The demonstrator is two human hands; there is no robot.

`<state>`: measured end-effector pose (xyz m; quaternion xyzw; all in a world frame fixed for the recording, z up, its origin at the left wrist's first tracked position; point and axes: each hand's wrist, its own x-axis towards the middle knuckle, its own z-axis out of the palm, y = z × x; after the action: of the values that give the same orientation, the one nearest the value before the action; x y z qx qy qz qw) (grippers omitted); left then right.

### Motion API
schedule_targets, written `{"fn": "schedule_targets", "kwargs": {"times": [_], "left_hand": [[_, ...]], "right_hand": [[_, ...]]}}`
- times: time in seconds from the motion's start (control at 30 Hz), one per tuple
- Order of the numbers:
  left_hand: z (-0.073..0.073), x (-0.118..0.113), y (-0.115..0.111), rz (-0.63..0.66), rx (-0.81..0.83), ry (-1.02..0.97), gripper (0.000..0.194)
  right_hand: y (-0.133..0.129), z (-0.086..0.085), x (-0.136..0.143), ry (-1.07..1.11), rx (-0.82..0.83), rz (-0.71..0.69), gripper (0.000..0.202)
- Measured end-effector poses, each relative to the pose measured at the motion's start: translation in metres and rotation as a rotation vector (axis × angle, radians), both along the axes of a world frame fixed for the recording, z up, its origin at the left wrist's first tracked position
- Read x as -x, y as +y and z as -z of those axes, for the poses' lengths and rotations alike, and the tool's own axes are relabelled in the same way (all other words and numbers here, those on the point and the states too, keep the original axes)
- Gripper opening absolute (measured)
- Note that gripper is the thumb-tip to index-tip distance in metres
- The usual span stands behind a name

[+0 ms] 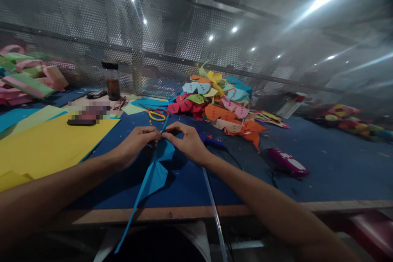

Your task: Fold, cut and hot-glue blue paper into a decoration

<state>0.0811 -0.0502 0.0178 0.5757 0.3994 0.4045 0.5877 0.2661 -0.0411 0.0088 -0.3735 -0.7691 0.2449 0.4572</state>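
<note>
A blue paper cutout (155, 174) with folded edges and a long thin tail hangs from my fingers over the table's front edge. My left hand (138, 143) pinches its upper end from the left. From the right, my right hand (187, 141) pinches the same end, thumb and forefinger meeting close to the left fingertips. Just beyond my hands lie scissors (157, 115) with yellow and red handles. Beside my right wrist rests a blue glue gun (213, 141), partly hidden, and a clear glue stick (214, 200) sticks out below that forearm.
A heap of colourful paper cutouts (224, 106) stands behind my right hand. Yellow paper sheets (58, 147) and a phone (82, 122) lie at left, with a bottle (112, 82) behind. A purple box-like device (287, 163) sits at right.
</note>
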Motion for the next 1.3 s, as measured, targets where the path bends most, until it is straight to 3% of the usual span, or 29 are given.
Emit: {"fn": "schedule_targets", "kwargs": {"times": [0.27,0.6,0.73,0.93,1.1,1.3], "left_hand": [[0.000,0.002,0.003,0.018,0.076,-0.037,0.020],[0.006,0.007,0.009,0.062,0.101,-0.104,0.020],[0.004,0.006,0.010,0.039,0.103,-0.071,0.024],[-0.001,0.006,0.007,0.061,0.060,-0.013,0.030],[-0.002,0.006,0.005,0.086,0.037,0.019,0.034],[-0.002,0.008,0.004,0.114,0.046,0.067,0.033]], "right_hand": [[-0.002,0.001,-0.008,-0.332,-0.417,0.008,0.018],[-0.004,-0.001,-0.010,-0.424,-0.494,0.035,0.021],[-0.004,-0.002,-0.008,-0.367,-0.420,0.012,0.021],[-0.006,-0.008,-0.003,-0.124,-0.116,0.007,0.021],[-0.003,-0.008,-0.001,-0.074,0.074,0.010,0.018],[0.001,-0.008,-0.002,-0.038,0.190,-0.011,0.017]]}}
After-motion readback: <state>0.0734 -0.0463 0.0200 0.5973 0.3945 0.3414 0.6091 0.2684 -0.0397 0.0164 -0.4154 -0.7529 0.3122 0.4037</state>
